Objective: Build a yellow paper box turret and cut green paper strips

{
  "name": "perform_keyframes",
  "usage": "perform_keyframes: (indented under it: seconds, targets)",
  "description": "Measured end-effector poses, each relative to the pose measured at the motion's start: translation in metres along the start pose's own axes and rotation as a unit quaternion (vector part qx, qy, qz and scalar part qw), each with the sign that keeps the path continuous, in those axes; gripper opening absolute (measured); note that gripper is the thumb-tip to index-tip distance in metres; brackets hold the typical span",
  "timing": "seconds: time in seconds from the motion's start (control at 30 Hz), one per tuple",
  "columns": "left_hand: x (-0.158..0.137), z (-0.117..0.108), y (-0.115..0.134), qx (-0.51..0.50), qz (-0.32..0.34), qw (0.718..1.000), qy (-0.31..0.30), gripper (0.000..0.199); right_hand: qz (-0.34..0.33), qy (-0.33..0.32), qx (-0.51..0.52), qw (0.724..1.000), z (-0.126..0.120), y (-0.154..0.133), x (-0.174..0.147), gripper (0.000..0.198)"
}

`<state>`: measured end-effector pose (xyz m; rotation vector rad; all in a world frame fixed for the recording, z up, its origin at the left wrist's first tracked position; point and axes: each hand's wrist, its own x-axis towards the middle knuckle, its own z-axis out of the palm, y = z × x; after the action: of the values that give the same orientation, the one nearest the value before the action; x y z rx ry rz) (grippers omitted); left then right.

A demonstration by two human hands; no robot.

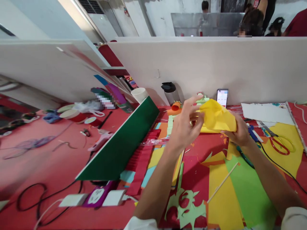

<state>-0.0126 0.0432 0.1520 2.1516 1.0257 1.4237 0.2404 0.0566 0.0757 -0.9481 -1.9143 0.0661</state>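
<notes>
A folded piece of yellow paper is held up above the table, its surface creased and bulging. My right hand grips its right end, thumb and fingers closed on the edge. My left hand is at the left end, fingers curved and spread apart, fingertips beside or touching the paper; contact is hard to make out. Below lie a yellow sheet, a green sheet, a thin wooden stick and a cut-out light green scrap. Scissors with red and yellow handles rest right of my right hand.
A dark green board leans diagonally left of my arm. Behind stand a bottle, a phone and a white partition. Chargers and black cables lie at front left. A white board is at right.
</notes>
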Motion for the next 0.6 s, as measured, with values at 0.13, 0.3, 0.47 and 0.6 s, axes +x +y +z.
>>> perform_keyframes:
  seconds: [0.13,0.3,0.47,0.6]
  targets:
    - [0.005,-0.038,-0.007,0.048,0.065,0.986,-0.146,0.037,0.038,-0.088,0.061,0.994,-0.014,-0.004,0.011,0.075]
    - [0.008,-0.059,-0.016,0.08,0.027,0.95,-0.302,0.027,0.051,-0.198,0.101,0.974,-0.026,-0.009,0.017,0.078]
    - [0.008,-0.065,-0.011,0.031,0.019,0.931,-0.363,0.03,0.05,-0.265,0.14,0.953,-0.028,-0.017,0.019,0.077]
    - [0.009,-0.066,-0.008,0.028,0.003,0.939,-0.344,0.039,0.052,-0.259,0.15,0.953,-0.03,-0.02,0.021,0.079]
